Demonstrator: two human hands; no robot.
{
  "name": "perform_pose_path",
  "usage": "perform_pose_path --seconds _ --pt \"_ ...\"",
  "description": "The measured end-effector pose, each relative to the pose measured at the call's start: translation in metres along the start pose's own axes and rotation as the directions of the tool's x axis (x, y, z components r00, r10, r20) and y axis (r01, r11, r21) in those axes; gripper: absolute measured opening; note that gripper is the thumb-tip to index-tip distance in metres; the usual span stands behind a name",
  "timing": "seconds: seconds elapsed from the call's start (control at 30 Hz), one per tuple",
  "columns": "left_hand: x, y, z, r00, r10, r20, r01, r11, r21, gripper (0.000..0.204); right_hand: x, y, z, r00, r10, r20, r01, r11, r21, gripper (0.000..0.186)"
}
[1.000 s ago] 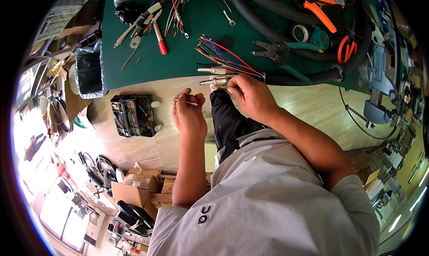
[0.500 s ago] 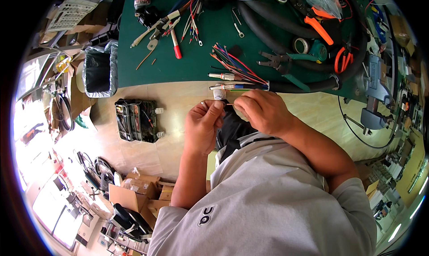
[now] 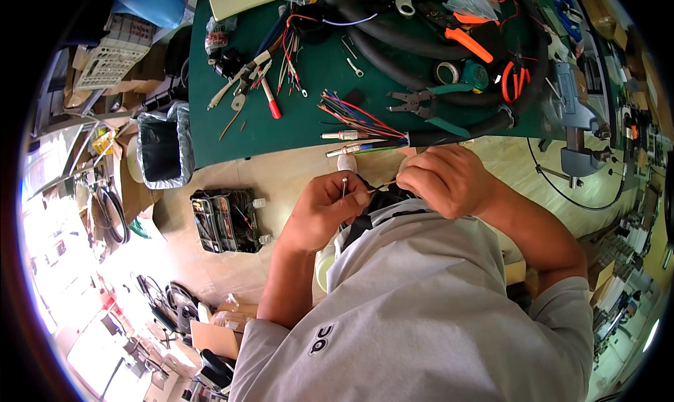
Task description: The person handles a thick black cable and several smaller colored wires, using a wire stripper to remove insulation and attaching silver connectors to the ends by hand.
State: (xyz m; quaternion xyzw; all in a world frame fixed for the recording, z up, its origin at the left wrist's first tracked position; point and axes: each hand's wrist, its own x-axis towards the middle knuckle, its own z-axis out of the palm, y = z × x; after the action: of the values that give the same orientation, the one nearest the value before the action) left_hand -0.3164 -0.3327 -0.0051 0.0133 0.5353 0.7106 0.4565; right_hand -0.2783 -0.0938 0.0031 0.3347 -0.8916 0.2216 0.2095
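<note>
Just off the table's near edge, my left hand (image 3: 328, 209) and my right hand (image 3: 449, 181) face each other, both closed. A thin orange-brown wire (image 3: 382, 186) runs between their fingertips, pinched from each side. Out of my left fingers sticks a small silver metal piece (image 3: 344, 185) whose kind I cannot make out. Beyond my hands, a thick black cable (image 3: 467, 130) lies along the edge with its fan of coloured wires (image 3: 361, 115) spread out. Two of its cores end in metal contacts (image 3: 344, 135) that point left.
On the green table (image 3: 225, 132) lie teal-handled wire strippers (image 3: 414, 103), an orange-handled tool (image 3: 469, 45), red-handled pliers (image 3: 514, 82) and a red-tipped stick (image 3: 271, 99). A vise (image 3: 581, 121) is clamped at right. A lined bin (image 3: 160, 149) and an open tool case (image 3: 226, 219) stand at left.
My view has shifted, and the table edge now tilts. My hands have moved a little apart, showing more of the wire between them. The metal piece now stands up from my left fingers.
</note>
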Motion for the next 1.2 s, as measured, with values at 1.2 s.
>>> perform_pose_path --seconds 1.2 --pt "0.005 0.020 0.059 0.957 0.249 -0.152 -0.290 0.872 -0.395 0.018 0.020 -0.067 0.001 0.429 0.888 -0.167 -0.493 0.385 0.780 0.013"
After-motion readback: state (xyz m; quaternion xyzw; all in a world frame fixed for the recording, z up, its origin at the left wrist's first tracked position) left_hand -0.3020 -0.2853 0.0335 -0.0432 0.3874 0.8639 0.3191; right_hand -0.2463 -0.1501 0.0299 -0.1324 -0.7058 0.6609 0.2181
